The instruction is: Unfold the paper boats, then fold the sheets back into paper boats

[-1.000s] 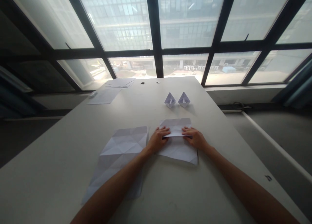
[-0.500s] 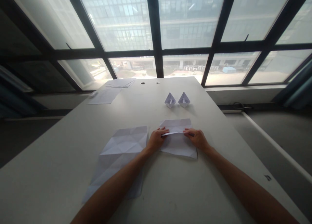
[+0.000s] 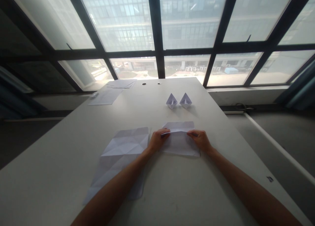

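Observation:
A creased white sheet of paper (image 3: 180, 145) lies in front of me, with a raised fold running across its upper part. At the left end of that fold, my left hand (image 3: 157, 139) pinches the paper between thumb and fingers. My right hand (image 3: 200, 139) grips the fold's right end the same way. Just left of my left hand rests a larger sheet with crossing creases (image 3: 125, 147), partly covered by my left forearm. Beyond the paper stand two small folded paper boats (image 3: 171, 101), side by side with their points up.
Several flat white sheets (image 3: 105, 96) lie at the far left of the white table (image 3: 61, 160). Two round holes show near its far edge. A small dark mark (image 3: 270, 179) is by the right edge. Large windows rise behind the table.
The fold between my hands has been lifted slightly, and the sheet's near edge has shifted a little away from me. The boats and the other sheets have stayed put.

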The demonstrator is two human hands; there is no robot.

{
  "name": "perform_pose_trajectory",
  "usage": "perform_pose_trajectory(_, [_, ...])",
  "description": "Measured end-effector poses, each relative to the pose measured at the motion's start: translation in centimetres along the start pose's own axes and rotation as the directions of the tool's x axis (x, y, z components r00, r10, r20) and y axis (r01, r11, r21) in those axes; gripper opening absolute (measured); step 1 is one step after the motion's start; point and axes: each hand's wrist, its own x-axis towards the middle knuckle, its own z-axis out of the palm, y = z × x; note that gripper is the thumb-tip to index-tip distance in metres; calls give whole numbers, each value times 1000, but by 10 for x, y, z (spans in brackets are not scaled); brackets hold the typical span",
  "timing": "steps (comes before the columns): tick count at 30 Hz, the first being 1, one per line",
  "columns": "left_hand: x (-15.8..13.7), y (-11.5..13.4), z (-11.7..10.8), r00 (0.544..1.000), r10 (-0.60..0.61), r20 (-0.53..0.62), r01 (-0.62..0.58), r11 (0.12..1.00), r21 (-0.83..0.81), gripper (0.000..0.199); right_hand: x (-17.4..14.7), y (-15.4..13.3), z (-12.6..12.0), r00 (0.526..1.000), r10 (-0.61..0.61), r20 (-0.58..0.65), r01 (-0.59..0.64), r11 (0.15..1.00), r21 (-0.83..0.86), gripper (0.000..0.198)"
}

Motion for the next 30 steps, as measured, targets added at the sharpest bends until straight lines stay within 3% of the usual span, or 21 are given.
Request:
perform_pose_trajectory(5, [0, 6, -2, 999, -17, 44, 14, 998, 62, 22, -1, -4, 0, 998, -6, -66, 11, 997, 80, 23])
perform_pose_trajectory(12, [-5, 15, -5, 994, -19, -108, 33, 991, 130, 33, 1, -6, 0, 980, 97, -172, -51, 966, 253, 31])
perform_pose_trajectory(17, [-6, 15, -5, 968, -62, -242, 72, 997, 33, 33, 4, -2, -2, 989, 111, -100, -66, 925, 373, 45])
perform_pose_trajectory(20, [-5, 14, -3, 952, -114, -283, 105, 993, -47, 33, 5, -2, 0, 993, 85, -79, -51, 933, 357, 44])
perform_pose_trajectory(24, [-2, 13, -2, 927, -173, -333, 147, 984, -101, 32, 3, -5, 7, 986, 147, -80, -112, 936, 333, 44])
perform_pose_trajectory(30, [1, 15, -3, 925, -129, -357, 104, 991, -89, 31, 1, -9, 11, 961, 243, -129, -181, 912, 368, 48])
